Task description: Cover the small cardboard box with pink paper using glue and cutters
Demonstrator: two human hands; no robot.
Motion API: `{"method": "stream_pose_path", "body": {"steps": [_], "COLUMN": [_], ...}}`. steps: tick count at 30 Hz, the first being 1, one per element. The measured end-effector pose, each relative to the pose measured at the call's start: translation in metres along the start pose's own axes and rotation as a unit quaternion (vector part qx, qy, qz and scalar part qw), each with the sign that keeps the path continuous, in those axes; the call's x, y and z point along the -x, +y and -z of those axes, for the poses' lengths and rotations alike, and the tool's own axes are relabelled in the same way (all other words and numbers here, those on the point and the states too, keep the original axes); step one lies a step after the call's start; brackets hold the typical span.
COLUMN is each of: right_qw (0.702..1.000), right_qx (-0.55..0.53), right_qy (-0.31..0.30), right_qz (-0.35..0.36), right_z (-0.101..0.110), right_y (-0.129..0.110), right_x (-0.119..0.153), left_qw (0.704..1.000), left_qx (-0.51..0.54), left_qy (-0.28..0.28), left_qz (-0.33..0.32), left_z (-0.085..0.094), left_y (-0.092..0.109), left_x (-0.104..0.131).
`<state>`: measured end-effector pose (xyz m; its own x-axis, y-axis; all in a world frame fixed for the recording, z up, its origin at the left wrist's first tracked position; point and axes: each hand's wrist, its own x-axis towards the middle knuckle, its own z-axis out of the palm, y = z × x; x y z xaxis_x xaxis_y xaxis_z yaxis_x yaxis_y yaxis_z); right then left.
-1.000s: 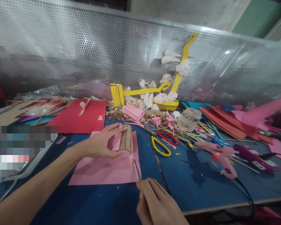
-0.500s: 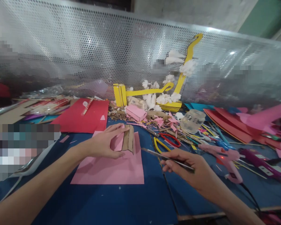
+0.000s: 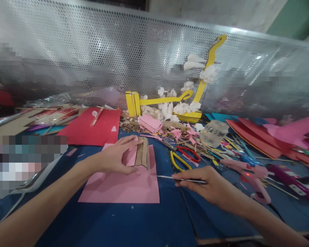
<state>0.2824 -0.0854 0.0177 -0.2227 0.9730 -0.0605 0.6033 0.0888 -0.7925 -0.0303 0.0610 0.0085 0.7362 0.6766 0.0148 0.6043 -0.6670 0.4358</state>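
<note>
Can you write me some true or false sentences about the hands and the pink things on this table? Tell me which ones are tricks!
1. The right hand holds a thin tool with a silver metal blade. True.
2. The large pink paper sheet is crumpled into a ball. False: the large pink paper sheet is spread out on the blue tabletop.
3. The left hand touches a brown cardboard piece. True.
4. The left hand wears a thick glove. False: it is bare.
5. A red light glows on the pink glue gun. True.
6. The glue gun is in the right hand. False: it lies on the tabletop, apart from that hand.
</note>
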Motion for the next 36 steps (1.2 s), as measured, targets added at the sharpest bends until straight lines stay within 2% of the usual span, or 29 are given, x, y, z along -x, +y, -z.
{"method": "stream_pose_path", "body": {"steps": [7,19,25,29,31,33,35,36], "right_qw": [0.999,0.993,0.987,0.982,0.983,0.981,0.963,0.952], "right_qx": [0.025,0.077,0.117,0.15,0.162,0.189,0.236,0.264], "right_qy": [-0.021,-0.069,-0.093,-0.108,-0.078,0.014,0.113,0.135], "right_qz": [0.003,0.048,0.051,0.041,0.029,0.034,0.059,0.072], "right_z": [0.008,0.03,0.042,0.053,0.059,0.062,0.06,0.057], "right_y": [0.006,-0.005,-0.017,-0.017,-0.011,-0.003,0.005,0.009], "right_x": [-0.001,-0.01,-0.015,-0.011,-0.01,-0.01,-0.013,-0.016], "left_qw": [1.0,1.0,1.0,1.0,1.0,1.0,1.0,1.0], "left_qx": [0.002,0.006,0.006,-0.004,-0.006,-0.005,-0.001,0.002], "left_qy": [-0.005,-0.004,-0.009,-0.012,-0.01,-0.006,-0.002,-0.001], "left_qz": [0.002,0.0,0.004,-0.003,-0.008,-0.012,-0.017,-0.019], "left_z": [0.001,-0.002,-0.001,-0.001,-0.001,-0.002,-0.003,-0.003], "left_y": [0.001,-0.004,-0.003,-0.003,-0.005,-0.006,-0.007,-0.006], "left_x": [0.0,-0.001,-0.001,-0.001,-0.001,-0.001,-0.002,-0.002]}}
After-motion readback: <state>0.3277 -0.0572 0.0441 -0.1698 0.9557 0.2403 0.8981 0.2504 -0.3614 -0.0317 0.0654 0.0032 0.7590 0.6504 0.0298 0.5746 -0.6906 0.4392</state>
